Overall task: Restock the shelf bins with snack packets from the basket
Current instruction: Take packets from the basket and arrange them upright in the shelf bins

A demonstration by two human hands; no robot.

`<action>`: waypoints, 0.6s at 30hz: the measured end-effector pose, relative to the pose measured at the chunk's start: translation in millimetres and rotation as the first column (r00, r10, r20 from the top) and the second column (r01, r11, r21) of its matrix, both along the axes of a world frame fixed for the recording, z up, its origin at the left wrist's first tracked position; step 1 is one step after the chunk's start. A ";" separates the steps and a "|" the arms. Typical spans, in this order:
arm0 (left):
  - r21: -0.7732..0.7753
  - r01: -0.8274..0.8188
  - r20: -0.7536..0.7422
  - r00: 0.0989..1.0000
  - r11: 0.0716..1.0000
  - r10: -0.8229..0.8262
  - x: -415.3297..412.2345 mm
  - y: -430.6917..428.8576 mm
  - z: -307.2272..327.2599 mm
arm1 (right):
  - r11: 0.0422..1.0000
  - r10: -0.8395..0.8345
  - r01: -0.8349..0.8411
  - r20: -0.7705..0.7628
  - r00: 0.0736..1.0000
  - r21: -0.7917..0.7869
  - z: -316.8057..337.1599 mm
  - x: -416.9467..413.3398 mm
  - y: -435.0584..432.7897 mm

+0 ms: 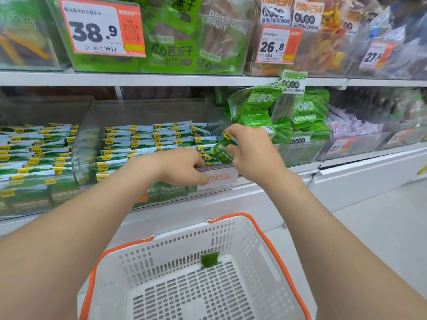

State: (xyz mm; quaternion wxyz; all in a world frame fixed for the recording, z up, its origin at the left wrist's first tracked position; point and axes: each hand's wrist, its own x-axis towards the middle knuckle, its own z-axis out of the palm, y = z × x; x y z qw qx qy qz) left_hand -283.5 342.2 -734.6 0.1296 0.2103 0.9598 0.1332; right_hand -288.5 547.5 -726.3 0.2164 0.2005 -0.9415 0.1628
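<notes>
A clear shelf bin [147, 112] in the middle row holds several rows of small green-and-white snack packets [143, 139]. My right hand [251, 153] pinches one green snack packet [221, 148] over the bin's right front corner. My left hand [184, 165] rests on the bin's front rim, fingers curled over the edge beside the packet rows. Below, a white basket [258, 262] with orange handles holds one green packet [209, 259] standing against its far wall.
A neighbouring bin [34, 146] on the left holds the same packets. To the right, a bin of larger green bags [302, 116] stands close to my right hand. The upper shelf [161, 78] carries bins with price tags. White floor lies at the right.
</notes>
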 end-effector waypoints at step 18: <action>-0.021 -0.006 -0.082 0.997 1.000 0.005 8.6 -5.4 1.4 | 0.796 -0.001 -0.073 0.123 0.992 0.600 -0.9 21.3 -30.2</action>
